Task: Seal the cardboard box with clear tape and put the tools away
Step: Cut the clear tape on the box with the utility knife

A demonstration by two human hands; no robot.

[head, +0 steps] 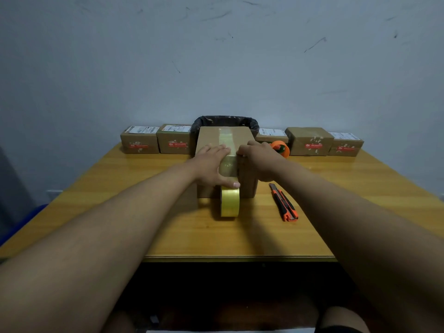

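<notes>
Yellow-toned wooden table [240,239], glossy top, near edge running across the lower middle of the view, two bare forearms reaching over it from either side. Nearest item on the top: tape roll [230,202], clear with a yellowish cast, standing on edge just in front of the cardboard box, its strip running up the box's near face. To its right, lying flat and well clear of the roll — utility knife [284,202], orange and black, long axis pointing roughly away from the viewer. Next back: cardboard box [211,137], plain brown, closed, centred on the table, one band of clear tape laid down the middle of its lid and over the front edge. Left hand [213,162] spread flat on the lid's near left part, fingers extended, thumb pressed down on the front face just above the roll. Right hand [258,159] curled over the near right top edge of the box, fingers bent against the tape band; the two hands sit close together, either side of the strip. Just beyond the right hand, an orange tape dispenser [280,148], partly hidden. Behind the box, a black-lined bin [225,121]. Along the far edge, a row of small labelled parcels [140,140] against a grey-blue scuffed wall [216,56].
</notes>
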